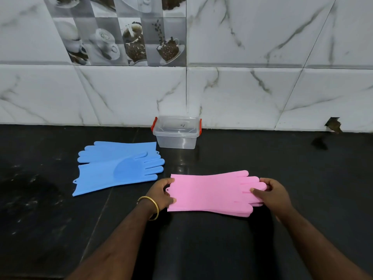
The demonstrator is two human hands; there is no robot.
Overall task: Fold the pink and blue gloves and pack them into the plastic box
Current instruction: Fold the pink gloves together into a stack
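The pink gloves [210, 193] lie stacked flat on the black counter, cuffs to the left and fingers to the right. My left hand [161, 194] pinches the cuff end; it wears a gold bangle at the wrist. My right hand [272, 191] grips the fingertip end. Two blue gloves [119, 166] lie flat to the left, one partly over the other and pointing opposite ways. The clear plastic box [176, 133] with red latches stands against the wall behind them, its lid on.
The black stone counter [222, 249] runs up to a marble-tiled wall [242, 87]. A chipped hole in the tile [333, 124] sits at the far right where wall meets counter.
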